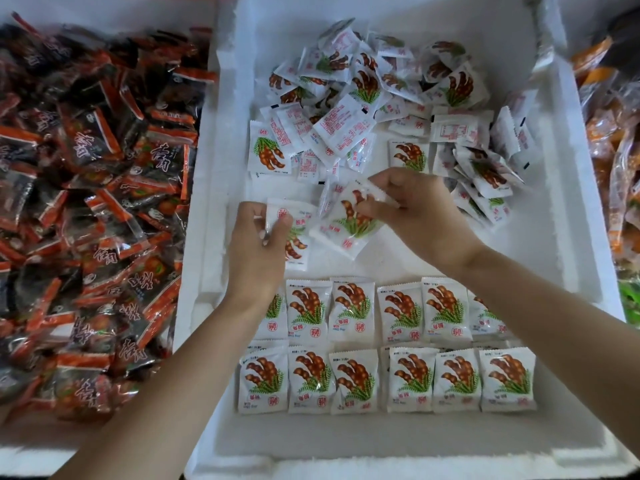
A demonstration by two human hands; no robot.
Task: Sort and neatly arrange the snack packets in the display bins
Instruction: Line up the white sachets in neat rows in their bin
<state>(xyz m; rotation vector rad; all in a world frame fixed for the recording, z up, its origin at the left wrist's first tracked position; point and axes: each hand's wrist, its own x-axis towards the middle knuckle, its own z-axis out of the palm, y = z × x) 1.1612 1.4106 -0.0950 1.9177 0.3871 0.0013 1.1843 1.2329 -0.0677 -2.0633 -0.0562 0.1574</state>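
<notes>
sorted rows [386, 379]: two neat lines, near end of white bin [571, 237]
left hand [258, 240]: pinching one packet [296, 237], mid-bin
right hand [415, 209]: pinching second packet [349, 223] at its upper edge
handling: likely light, soft, slippery film; grip crimped seams
loose heap [381, 98]: far end, unsorted

Bright, soft, even light fills the white foam bin [568, 202], with only faint shadows beside its walls. Glare glints on the dark packets [86, 202] at 9 o'clock. Wide-angle distortion bows the edges; the 2 o'clock corner blurs.
</notes>
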